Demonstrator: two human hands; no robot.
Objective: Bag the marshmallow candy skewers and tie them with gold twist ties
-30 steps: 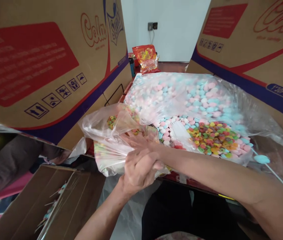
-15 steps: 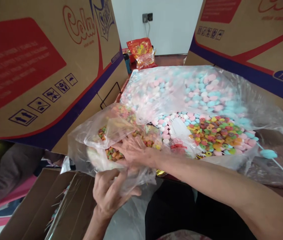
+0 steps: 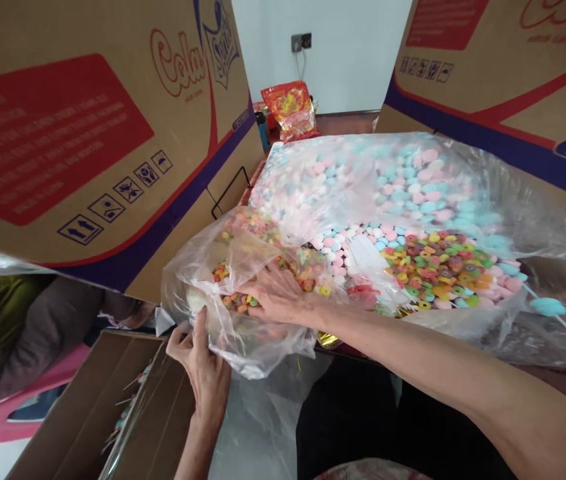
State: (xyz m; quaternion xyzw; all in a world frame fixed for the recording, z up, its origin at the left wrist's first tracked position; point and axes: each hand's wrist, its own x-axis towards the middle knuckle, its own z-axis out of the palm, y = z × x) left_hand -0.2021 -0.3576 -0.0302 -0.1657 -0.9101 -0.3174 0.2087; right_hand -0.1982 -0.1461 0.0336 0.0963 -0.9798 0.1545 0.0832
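Observation:
A clear plastic bag full of small colourful ring candies lies in front of me, its mouth towards me. My right hand reaches into the mouth, fingers stretched among the rings and partly veiled by plastic. Beside the bag's near left edge is my left hand, its fingers apart and touching the plastic. To the right, a heap of ring candies lies on pink, blue and white lollipop candies under a large plastic sheet. White paper-like strips and a red bit of wrapping lie between the two.
Tall cardboard boxes rise at left and right. An open carton with sticks inside stands low at left, near another person's sleeve. A red candy bag stands behind. One blue lollipop sticks out at right.
My left hand has moved left and turned, its fingers now pointing up at the bag's edge. My right hand stays in the bag. The view has shifted slightly.

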